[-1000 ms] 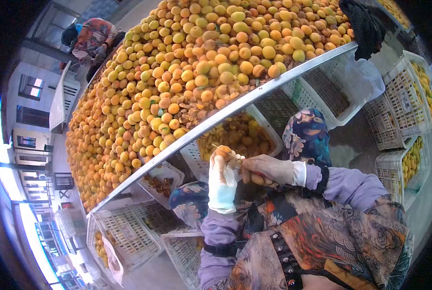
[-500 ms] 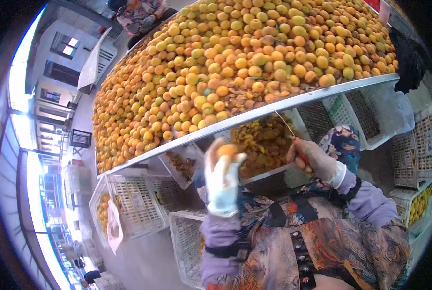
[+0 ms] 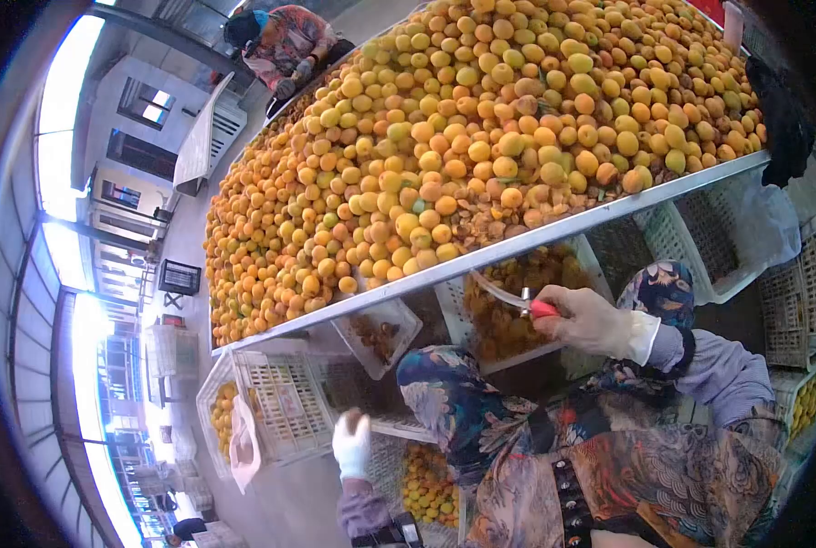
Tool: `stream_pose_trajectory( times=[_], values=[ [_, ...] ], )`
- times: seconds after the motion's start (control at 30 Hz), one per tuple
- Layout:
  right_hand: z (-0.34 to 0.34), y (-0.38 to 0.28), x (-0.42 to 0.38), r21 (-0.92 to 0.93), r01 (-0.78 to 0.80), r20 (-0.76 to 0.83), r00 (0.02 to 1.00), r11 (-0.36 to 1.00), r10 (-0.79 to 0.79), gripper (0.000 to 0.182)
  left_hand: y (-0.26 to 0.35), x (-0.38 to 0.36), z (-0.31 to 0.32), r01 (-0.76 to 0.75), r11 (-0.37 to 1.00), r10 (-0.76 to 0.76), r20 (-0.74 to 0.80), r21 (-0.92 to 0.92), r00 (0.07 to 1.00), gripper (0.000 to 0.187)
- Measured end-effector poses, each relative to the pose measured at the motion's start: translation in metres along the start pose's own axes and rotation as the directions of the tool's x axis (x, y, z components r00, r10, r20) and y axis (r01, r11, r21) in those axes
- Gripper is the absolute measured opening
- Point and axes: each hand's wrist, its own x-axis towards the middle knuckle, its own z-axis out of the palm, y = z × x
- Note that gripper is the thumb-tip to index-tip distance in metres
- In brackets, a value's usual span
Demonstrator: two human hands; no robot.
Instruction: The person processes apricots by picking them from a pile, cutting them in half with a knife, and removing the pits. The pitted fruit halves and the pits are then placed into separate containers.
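Fruit, round and yellow-orange [image 3: 481, 119], heaped on metal-edged worktop [image 3: 609, 207] in head view. Right hand, pale-gloved with cream cuff [image 3: 595, 321], clenched around red-handled tool with curved metal end [image 3: 526, 303]. Tool sits over white plastic crate of orange-brown fruit pieces [image 3: 454, 310], its tip near worktop edge. Left hand, white-gloved [image 3: 351, 446], well apart from right, fingers bent; can't tell if it's gripping anything. Nearby: white lattice crate [image 3: 285, 393] with pink cloth [image 3: 243, 443] over its rim. Co-worker in patterned top [image 3: 289, 41] at far side of worktop.
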Motion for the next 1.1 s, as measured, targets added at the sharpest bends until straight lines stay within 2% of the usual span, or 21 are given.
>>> stream_pose_trajectory(
  times=[0.07, 0.13, 0.2, 0.27, 0.3, 0.37, 0.4, 0.47, 0.5, 0.53, 0.57, 0.63, 0.7, 0.73, 0.77, 0.83, 0.87, 0.97, 1.0, 1.03, 1.1],
  values=[
    [-0.005, -0.007, 0.01, -0.019, 0.063, 0.056, 0.997, 0.998, -0.061, 0.027, 0.066, 0.041, 0.011, -0.134, 0.97, 0.123, -0.065, -0.202, 0.99, 0.023],
    [-0.009, -0.014, 0.018, -0.018, 0.1, 0.024, 0.995, 0.995, -0.1, 0.027, 0.118, 0.084, 0.018, -0.224, 0.937, 0.22, -0.045, -0.267, 0.975, 0.024],
    [-0.014, -0.018, 0.024, -0.015, 0.138, -0.01, 0.99, 0.99, -0.138, 0.026, 0.149, 0.129, 0.037, -0.317, 0.889, 0.304, -0.093, -0.331, 0.948, 0.027],
    [-0.018, -0.017, 0.029, 0.197, 0.035, -0.025, 0.999, 0.98, -0.03, 0.025, 0.171, 0.173, 0.055, -0.326, 0.866, 0.302, -0.123, -0.378, 0.945, 0.033],
    [-0.018, -0.011, 0.032, 0.196, 0.044, -0.032, 0.999, 0.98, -0.038, 0.025, 0.168, 0.203, 0.067, -0.349, 0.868, 0.334, -0.106, -0.353, 0.937, 0.036],
    [-0.02, 0.007, 0.039, 0.492, -0.016, -0.015, 1.0, 0.87, 0.027, 0.022, 0.183, 0.234, 0.091, -0.356, 0.855, 0.326, -0.143, -0.378, 0.935, 0.036],
    [-0.028, 0.01, 0.041, 0.465, -0.161, 0.068, 0.987, 0.87, 0.147, 0.018, 0.19, 0.246, 0.099, -0.352, 0.886, 0.334, -0.111, -0.303, 0.936, 0.036],
    [-0.035, 0.009, 0.039, 0.481, -0.157, 0.039, 0.987, 0.862, 0.158, 0.018, 0.204, 0.268, 0.113, -0.375, 0.911, 0.367, -0.075, -0.174, 0.927, 0.038],
    [-0.034, 0.012, 0.036, 0.501, -0.162, 0.011, 0.983, 0.85, 0.181, 0.017, 0.207, 0.275, 0.12, -0.387, 0.921, 0.384, -0.059, -0.037, 0.921, 0.04],
    [-0.035, 0.015, 0.038, 0.524, -0.061, 0.041, 0.998, 0.849, 0.047, 0.017, 0.216, 0.278, 0.125, -0.407, 0.911, 0.409, -0.022, 0.059, 0.912, 0.041],
    [-0.039, 0.015, 0.039, 0.526, -0.059, 0.038, 0.998, 0.848, 0.046, 0.017, 0.223, 0.282, 0.129, -0.427, 0.891, 0.43, 0.014, 0.152, 0.903, 0.041],
    [-0.046, 0.007, 0.034, 0.587, -0.201, 0.092, 0.979, 0.784, 0.182, 0.017, 0.222, 0.301, 0.142, -0.424, 0.877, 0.424, 0.05, 0.226, 0.904, 0.047],
    [-0.042, 0.02, 0.037, 0.547, -0.239, 0.101, 0.97, 0.803, 0.22, 0.019, 0.25, 0.299, 0.145, -0.256, 0.81, 0.229, 0.119, 0.528, 0.966, 0.054],
    [-0.039, 0.025, 0.039, 0.578, -0.2, 0.114, 0.98, 0.791, 0.164, 0.015, 0.254, 0.307, 0.147, -0.222, 0.813, 0.151, 0.175, 0.538, 0.973, 0.062],
    [-0.037, 0.027, 0.038, 0.61, -0.162, 0.127, 0.986, 0.775, 0.106, 0.012, 0.252, 0.309, 0.147, -0.223, 0.811, 0.149, 0.177, 0.541, 0.973, 0.062],
    [-0.039, 0.024, 0.036, 0.619, -0.141, 0.108, 0.99, 0.773, 0.094, 0.013, 0.251, 0.313, 0.147, -0.21, 0.836, 0.142, 0.168, 0.507, 0.975, 0.068],
    [-0.039, 0.022, 0.035, 0.62, -0.134, 0.097, 0.991, 0.773, 0.095, 0.015, 0.246, 0.31, 0.149, -0.208, 0.859, 0.185, 0.096, 0.467, 0.978, 0.075],
    [-0.038, 0.016, 0.032, 0.593, -0.087, 0.005, 0.995, 0.8, 0.104, 0.02, 0.231, 0.302, 0.162, -0.191, 0.909, 0.241, -0.094, 0.37, 0.966, 0.06],
    [-0.038, 0.014, 0.031, 0.557, -0.06, -0.058, 0.992, 0.828, 0.111, 0.021, 0.224, 0.301, 0.168, -0.25, 0.908, 0.323, -0.18, 0.337, 0.929, 0.054],
    [-0.033, 0.021, 0.032, 0.554, -0.048, -0.067, 0.993, 0.831, 0.102, 0.021, 0.214, 0.306, 0.174, -0.233, 0.915, 0.323, -0.25, 0.331, 0.913, 0.054],
    [-0.025, 0.042, 0.038, 0.51, 0.053, -0.184, 0.982, 0.859, 0.049, 0.023, 0.218, 0.298, 0.165, -0.255, 0.967, 0.254, -0.244, 0.028, 0.936, 0.052]
  ],
)
